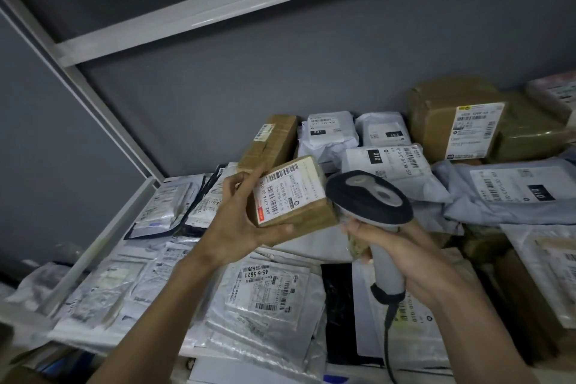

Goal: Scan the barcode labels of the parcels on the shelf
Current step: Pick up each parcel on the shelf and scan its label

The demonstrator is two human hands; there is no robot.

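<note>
Head view: small brown cardboard parcel with white barcode label, gripped by the left hand above the shelf's left half; right hand grasps a grey handheld scanner touching the parcel's right end.

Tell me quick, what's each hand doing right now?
Left hand: holding a small cardboard box, label facing up.
Right hand: fingers wrapped round the handle of a barcode scanner.

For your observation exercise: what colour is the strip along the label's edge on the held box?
Red-orange, on the white label of the brown box; head view.
</note>
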